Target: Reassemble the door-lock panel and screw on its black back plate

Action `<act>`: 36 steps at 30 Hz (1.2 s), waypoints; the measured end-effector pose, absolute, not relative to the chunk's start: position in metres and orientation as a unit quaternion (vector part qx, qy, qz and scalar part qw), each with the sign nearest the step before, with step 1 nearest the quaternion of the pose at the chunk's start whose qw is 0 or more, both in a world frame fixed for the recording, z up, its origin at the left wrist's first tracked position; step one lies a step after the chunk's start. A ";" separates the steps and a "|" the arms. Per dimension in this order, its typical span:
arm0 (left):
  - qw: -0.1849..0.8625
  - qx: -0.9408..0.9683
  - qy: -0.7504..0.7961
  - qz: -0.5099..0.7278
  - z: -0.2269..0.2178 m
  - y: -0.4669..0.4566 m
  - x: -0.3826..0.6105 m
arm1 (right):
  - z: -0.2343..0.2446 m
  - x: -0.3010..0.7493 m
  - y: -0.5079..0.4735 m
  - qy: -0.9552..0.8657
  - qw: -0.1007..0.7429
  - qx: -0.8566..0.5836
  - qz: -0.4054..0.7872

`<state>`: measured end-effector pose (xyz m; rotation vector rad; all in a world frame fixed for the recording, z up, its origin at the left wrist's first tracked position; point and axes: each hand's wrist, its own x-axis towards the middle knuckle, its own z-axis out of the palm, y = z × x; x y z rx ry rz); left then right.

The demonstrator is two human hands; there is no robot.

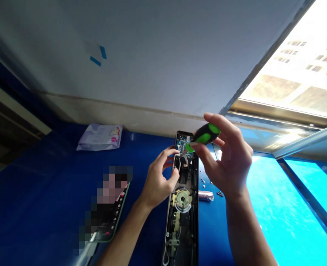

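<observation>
An opened door lock [189,236] lies lengthwise on a blue table [41,192], its near end at the bottom edge of the view and its inner parts showing. Partway up the lock sits a round brass piece [182,199]. To the left of the lock's near half lies a phone [108,218], tilted, with its screen blurred out. The left hand [157,181] rests against the left edge of the lock above the brass piece, its thumb and forefinger curled in and pinching a thin metal piece [176,161] there, the other fingers folded behind. Just right of the lock lie a short metal cylinder [206,195] and a few scattered small screws [202,180]. The right hand [230,162] hovers above the far end of the lock, to its right side, fingers pressed around the handle of a green and black screwdriver [204,136] that points down and left at the blue circuit board [183,142]. Well to the left of the lock's far end lies a tissue pack [100,137] against the grey wall [152,55]. A bright window [296,74] stands beyond the lock on the right.
</observation>
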<state>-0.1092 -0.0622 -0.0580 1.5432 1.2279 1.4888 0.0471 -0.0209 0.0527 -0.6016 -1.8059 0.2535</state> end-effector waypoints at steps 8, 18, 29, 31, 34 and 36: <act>0.347 0.568 0.458 0.589 -0.058 -0.062 -0.105 | 0.061 0.051 -0.023 -0.758 0.601 -0.233 0.097; 0.337 0.539 0.459 0.621 -0.064 -0.061 -0.098 | 0.059 0.049 -0.021 -0.763 0.594 -0.214 0.133; 0.314 0.499 0.479 0.651 -0.070 -0.065 -0.086 | 0.062 0.049 -0.024 -0.745 0.608 -0.237 0.137; 0.317 0.492 0.478 0.655 -0.071 -0.065 -0.086 | 0.061 0.051 -0.021 -0.732 0.627 -0.258 0.062; 0.326 0.485 0.475 0.658 -0.070 -0.065 -0.086 | 0.062 0.052 -0.020 -0.749 0.602 -0.276 0.030; 0.332 0.481 0.474 0.659 -0.069 -0.065 -0.085 | 0.063 0.052 -0.020 -0.777 0.567 -0.258 0.090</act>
